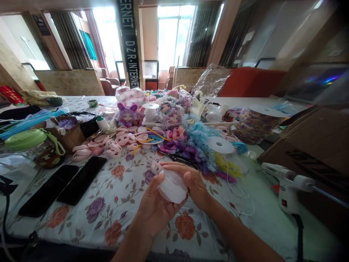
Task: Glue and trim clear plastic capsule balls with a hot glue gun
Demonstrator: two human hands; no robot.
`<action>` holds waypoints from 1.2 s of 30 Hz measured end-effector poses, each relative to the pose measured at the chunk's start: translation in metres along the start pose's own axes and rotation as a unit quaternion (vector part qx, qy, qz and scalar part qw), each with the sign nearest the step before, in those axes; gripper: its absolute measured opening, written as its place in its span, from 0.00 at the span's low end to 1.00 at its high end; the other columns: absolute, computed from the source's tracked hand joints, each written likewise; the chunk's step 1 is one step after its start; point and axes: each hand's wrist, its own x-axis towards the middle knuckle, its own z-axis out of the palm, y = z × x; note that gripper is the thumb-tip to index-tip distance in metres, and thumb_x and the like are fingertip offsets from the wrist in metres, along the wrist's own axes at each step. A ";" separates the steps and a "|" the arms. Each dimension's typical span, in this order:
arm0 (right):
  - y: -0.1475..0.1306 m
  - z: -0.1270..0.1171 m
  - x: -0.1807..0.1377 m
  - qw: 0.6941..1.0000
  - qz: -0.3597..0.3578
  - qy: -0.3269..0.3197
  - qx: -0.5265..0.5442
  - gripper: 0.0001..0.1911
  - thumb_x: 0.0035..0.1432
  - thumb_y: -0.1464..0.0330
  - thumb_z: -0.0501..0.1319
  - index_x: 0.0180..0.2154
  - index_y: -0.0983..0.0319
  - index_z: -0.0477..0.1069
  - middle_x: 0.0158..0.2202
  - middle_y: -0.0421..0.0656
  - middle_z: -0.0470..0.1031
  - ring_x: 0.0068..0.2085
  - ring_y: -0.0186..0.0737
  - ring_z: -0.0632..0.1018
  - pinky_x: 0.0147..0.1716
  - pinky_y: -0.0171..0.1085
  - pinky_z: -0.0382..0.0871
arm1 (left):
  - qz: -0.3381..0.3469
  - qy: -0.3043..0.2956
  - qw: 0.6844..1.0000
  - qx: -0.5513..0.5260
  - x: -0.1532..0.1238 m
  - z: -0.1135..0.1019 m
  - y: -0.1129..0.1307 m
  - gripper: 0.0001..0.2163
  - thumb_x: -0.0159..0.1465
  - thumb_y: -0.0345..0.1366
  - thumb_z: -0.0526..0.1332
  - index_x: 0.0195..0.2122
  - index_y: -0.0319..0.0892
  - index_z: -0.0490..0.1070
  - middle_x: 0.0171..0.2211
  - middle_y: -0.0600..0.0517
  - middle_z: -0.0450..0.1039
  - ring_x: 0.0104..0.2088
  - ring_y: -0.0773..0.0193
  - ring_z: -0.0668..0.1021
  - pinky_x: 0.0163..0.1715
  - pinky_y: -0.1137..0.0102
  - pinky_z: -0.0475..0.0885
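Observation:
Between my two hands is a smooth white rounded piece [173, 187] with a flattened front; its material is hard to tell. My left hand [152, 203] cradles it from below and the left, thumb on its upper left side. From the right, my right hand [197, 185] grips it, fingers reaching across its far top edge and thumb bent on its right side. Just past it shows a small pink doll face [156, 166]; whether it is joined to the white piece I cannot tell. Dark-handled scissors [182, 160] lie beyond my right fingers, partly hidden.
Pink doll head parts [114, 145] are piled ahead, near finished dolls [127, 114]. Light-blue ruffled trim [200, 140] and a white spool [220, 145] lie right of them. Two black phones [81, 181] rest left. A glue gun [286, 189] with cord stands right, beside a cardboard box [300, 145].

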 end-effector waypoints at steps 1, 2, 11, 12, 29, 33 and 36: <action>0.000 -0.001 0.001 1.000 -0.001 -0.001 -0.010 0.23 0.66 0.51 0.52 0.51 0.56 0.77 0.52 0.47 0.77 0.56 0.49 0.75 0.56 0.47 0.68 | 0.001 0.001 1.000 0.009 0.000 0.000 0.000 0.12 0.64 0.37 0.60 0.47 0.38 0.68 0.36 0.47 0.78 0.32 0.62 0.80 0.38 0.67 0.77; 0.000 -0.002 0.001 1.000 -0.004 0.004 -0.023 0.21 0.65 0.53 0.57 0.51 0.56 0.76 0.52 0.47 0.77 0.56 0.49 0.75 0.56 0.46 0.68 | 0.003 0.001 1.000 0.020 0.001 0.001 0.001 0.12 0.64 0.37 0.60 0.47 0.37 0.68 0.37 0.47 0.77 0.32 0.63 0.80 0.37 0.68 0.76; 0.003 -0.003 0.009 0.982 -0.101 0.108 -0.117 0.17 0.63 0.63 0.61 0.53 0.56 0.73 0.53 0.47 0.75 0.55 0.46 0.75 0.56 0.45 0.69 | 0.007 -0.056 0.980 0.192 0.019 0.020 0.030 0.14 0.56 0.35 0.68 0.42 0.35 0.73 0.36 0.47 0.77 0.32 0.64 0.79 0.32 0.72 0.75; 0.005 -0.003 0.009 0.979 -0.110 0.112 -0.128 0.17 0.63 0.64 0.61 0.54 0.55 0.73 0.54 0.47 0.75 0.55 0.45 0.75 0.56 0.45 0.68 | 0.002 -0.063 0.976 0.207 0.022 0.020 0.034 0.14 0.55 0.35 0.68 0.41 0.35 0.73 0.36 0.47 0.77 0.32 0.64 0.79 0.31 0.72 0.75; 0.024 0.001 0.001 0.963 -0.143 0.080 -0.216 0.22 0.61 0.60 0.63 0.55 0.59 0.69 0.55 0.53 0.73 0.54 0.47 0.76 0.54 0.44 0.71 | -0.019 -0.098 0.970 0.222 0.041 -0.016 0.042 0.14 0.51 0.36 0.70 0.39 0.37 0.76 0.34 0.48 0.79 0.33 0.63 0.79 0.35 0.72 0.75; 0.024 0.004 -0.002 0.962 -0.157 0.082 -0.210 0.24 0.61 0.58 0.64 0.56 0.59 0.70 0.55 0.52 0.73 0.54 0.47 0.76 0.54 0.43 0.72 | -0.028 -0.114 0.968 0.224 0.040 -0.018 0.043 0.15 0.51 0.37 0.70 0.39 0.37 0.77 0.34 0.48 0.79 0.34 0.62 0.79 0.36 0.71 0.74; 0.023 0.003 -0.001 0.969 -0.145 0.078 -0.186 0.22 0.66 0.55 0.56 0.55 0.58 0.71 0.55 0.51 0.73 0.54 0.47 0.76 0.53 0.44 0.72 | -0.026 -0.104 0.970 0.218 0.042 -0.021 0.043 0.16 0.49 0.38 0.71 0.38 0.37 0.77 0.33 0.49 0.78 0.33 0.63 0.78 0.35 0.71 0.73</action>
